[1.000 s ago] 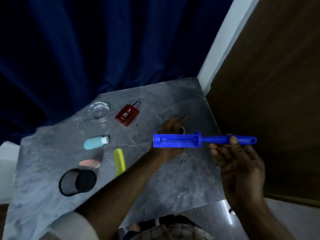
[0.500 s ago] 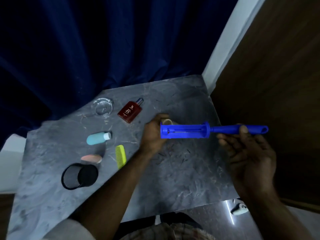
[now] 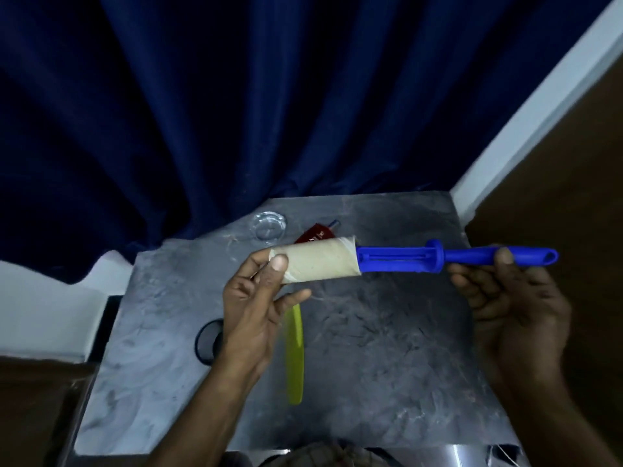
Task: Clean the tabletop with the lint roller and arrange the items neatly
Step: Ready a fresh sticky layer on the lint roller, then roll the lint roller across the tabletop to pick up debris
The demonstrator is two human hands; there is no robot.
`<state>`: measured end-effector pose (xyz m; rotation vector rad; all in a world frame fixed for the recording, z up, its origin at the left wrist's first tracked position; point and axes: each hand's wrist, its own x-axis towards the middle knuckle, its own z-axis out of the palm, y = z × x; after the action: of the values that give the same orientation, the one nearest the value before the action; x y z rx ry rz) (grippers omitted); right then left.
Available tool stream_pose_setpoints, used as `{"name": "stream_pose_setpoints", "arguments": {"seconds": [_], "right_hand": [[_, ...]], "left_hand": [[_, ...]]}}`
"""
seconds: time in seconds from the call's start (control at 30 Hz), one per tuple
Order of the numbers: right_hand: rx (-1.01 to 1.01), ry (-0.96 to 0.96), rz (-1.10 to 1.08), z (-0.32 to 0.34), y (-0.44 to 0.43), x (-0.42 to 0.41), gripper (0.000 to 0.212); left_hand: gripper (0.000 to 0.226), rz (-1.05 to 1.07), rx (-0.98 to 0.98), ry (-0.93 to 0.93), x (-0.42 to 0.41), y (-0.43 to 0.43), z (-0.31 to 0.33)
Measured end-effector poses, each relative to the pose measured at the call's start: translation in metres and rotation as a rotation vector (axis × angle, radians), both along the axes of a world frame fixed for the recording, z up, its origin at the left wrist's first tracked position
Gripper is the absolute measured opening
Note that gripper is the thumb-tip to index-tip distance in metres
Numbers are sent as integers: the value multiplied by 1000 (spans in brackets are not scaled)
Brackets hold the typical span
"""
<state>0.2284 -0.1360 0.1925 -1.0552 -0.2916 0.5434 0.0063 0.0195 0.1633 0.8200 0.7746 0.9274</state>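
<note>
My right hand (image 3: 512,308) grips the blue lint roller handle (image 3: 499,256) and holds it level above the grey marble tabletop (image 3: 387,348). My left hand (image 3: 256,298) holds a cream paper roll (image 3: 320,262) by its left end. The roll's right end meets the bare blue spindle (image 3: 391,260) of the roller. A yellow-green comb (image 3: 295,358) lies on the table below my left hand. A red perfume bottle (image 3: 315,234) and a clear glass dish (image 3: 269,225) sit at the back, partly hidden by the roll. Thin hairs lie scattered over the tabletop.
A black mesh cup (image 3: 205,338) lies on its side, mostly hidden behind my left wrist. A dark blue curtain (image 3: 236,112) hangs behind the table. A white wall strip (image 3: 539,106) and brown wooden panel (image 3: 573,183) stand to the right.
My left hand has lifted the paper roll off the table and brought it up to the spindle's tip. The view has shifted closer and to the left.
</note>
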Motion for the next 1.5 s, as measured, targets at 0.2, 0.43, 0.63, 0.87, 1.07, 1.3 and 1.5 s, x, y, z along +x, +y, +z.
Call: {"name": "stream_pose_setpoints", "arguments": {"seconds": [0.2, 0.43, 0.63, 0.87, 1.07, 1.3, 1.5], "right_hand": [[17, -56, 89, 7, 25, -25, 5], [4, -77, 167, 14, 60, -65, 7], [2, 65, 187, 14, 66, -79, 4], [6, 183, 80, 2, 61, -64, 6], [-23, 295, 130, -31, 42, -42, 10], [-340, 269, 455, -105, -6, -62, 25], [-626, -21, 648, -164, -8, -58, 6]], "left_hand": [[46, 66, 174, 115, -29, 2, 14], [33, -52, 323, 122, -32, 2, 26], [46, -119, 698, 354, -53, 18, 35], [28, -349, 1403, 616, -85, -43, -16], [37, -337, 189, 334, -53, -53, -48], [17, -35, -129, 194, 19, -24, -63], [28, -398, 109, 571, 40, -12, -125]]}}
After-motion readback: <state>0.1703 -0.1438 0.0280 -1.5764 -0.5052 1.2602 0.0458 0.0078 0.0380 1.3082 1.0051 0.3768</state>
